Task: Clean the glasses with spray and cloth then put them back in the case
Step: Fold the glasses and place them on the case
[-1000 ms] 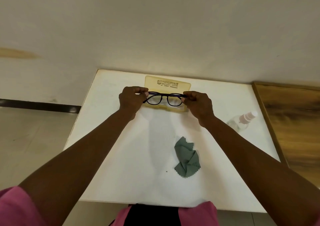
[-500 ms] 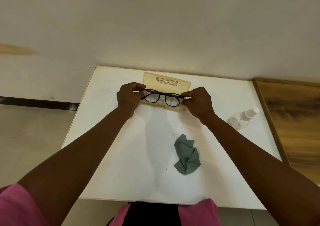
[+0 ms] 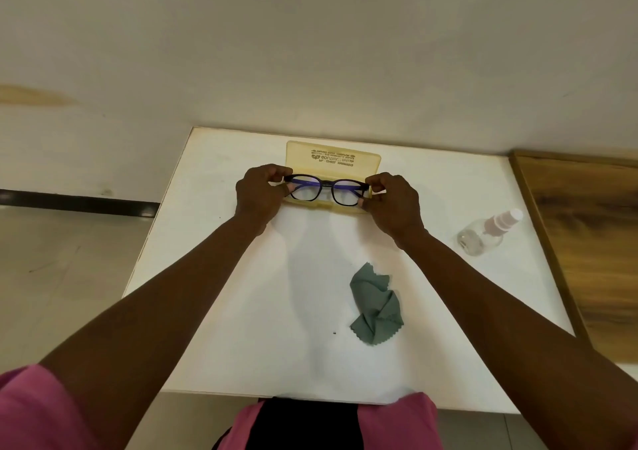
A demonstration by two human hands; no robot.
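Dark-framed glasses (image 3: 326,183) are held level just over the open yellow case (image 3: 333,157) at the far middle of the white table (image 3: 241,311). My left hand (image 3: 259,195) pinches the frame's left end and my right hand (image 3: 393,204) pinches its right end. The case lid stands up behind the glasses, its print showing. A crumpled green cloth (image 3: 376,306) lies on the table nearer me, right of centre. A small clear spray bottle (image 3: 488,230) with a white cap lies on its side at the right.
A pale wall rises just behind the table's far edge. A wooden surface (image 3: 593,242) adjoins the table on the right. Grey floor lies to the left.
Both hands have carried the glasses slightly away from me and down over the open case; the lenses now sit lower against the case's tray.
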